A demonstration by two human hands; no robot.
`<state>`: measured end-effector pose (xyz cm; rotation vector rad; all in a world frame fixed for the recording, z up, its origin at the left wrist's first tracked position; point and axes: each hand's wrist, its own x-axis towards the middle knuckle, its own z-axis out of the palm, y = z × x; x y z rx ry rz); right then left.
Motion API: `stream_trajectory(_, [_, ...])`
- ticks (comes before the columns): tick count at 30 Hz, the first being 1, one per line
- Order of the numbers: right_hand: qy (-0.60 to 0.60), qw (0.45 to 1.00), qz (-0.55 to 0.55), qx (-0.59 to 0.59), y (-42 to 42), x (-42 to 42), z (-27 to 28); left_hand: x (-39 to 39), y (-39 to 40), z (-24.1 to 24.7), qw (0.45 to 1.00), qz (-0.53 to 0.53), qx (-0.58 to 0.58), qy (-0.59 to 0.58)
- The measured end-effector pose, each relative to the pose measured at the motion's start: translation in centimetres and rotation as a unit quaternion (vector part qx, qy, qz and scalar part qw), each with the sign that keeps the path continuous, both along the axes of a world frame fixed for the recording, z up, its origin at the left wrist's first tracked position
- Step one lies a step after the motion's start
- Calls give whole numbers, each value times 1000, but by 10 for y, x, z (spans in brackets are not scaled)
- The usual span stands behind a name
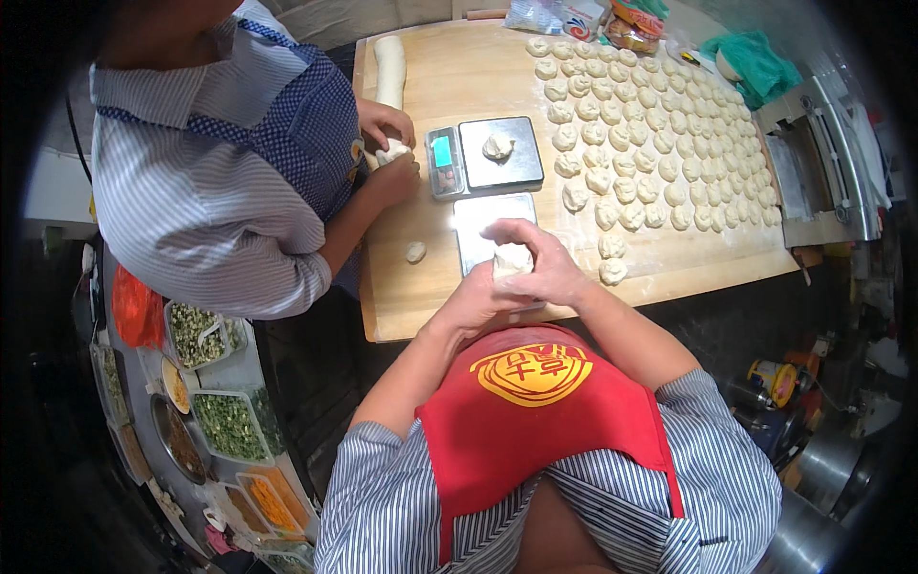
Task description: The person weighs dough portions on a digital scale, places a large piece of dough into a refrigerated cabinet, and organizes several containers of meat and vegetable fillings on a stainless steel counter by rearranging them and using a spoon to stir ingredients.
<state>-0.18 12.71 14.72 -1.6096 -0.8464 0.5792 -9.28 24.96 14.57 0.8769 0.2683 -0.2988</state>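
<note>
Between my two hands is a pale lump of dough (513,260), held above the near edge of the wooden board. My left hand (477,298) cups it from below and the left side. Curled over its top and right side is my right hand (543,262). Just beyond them lies a second flat metal scale plate (495,217), partly covered by my hands. A digital scale (502,172) with a lit display stands behind it, bearing one dough piece (498,147). To the left, a small dough bit (416,251) rests on the board.
Rows of dough pieces (645,136) cover the board's (473,72) right side. At left, a co-worker's hands (391,147) grip dough beside a long dough roll (390,68). Containers of chopped greens (228,425) and shredded orange filling (269,502) stand lower left. A metal machine (825,165) borders the right.
</note>
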Motion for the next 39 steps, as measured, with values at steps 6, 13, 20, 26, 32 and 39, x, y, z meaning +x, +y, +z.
stream_trajectory(6, [263, 957, 117, 30, -4, -13, -5, -8, 8, -25, 996, -66, 50, -42])
stream_trajectory(13, [255, 965, 32, 57, 4, -36, -20, -23, 13, -34, 997, -47, 6, -66])
stream_trajectory(20, [198, 980, 18, 28, 7, -42, -27, -25, 19, -38, 992, -61, 46, -103])
stream_trajectory(26, [130, 991, -3, 40, 14, -48, -24, -27, 21, -38, 991, -65, 46, -110])
stream_trajectory(32, [-71, 994, -77, -21, 14, -49, -29, -34, 21, -37, 991, -85, 62, -78])
stream_trajectory(39, [-99, 970, -214, -58, 2, -6, -67, -45, 47, -37, 991, -39, 120, 43])
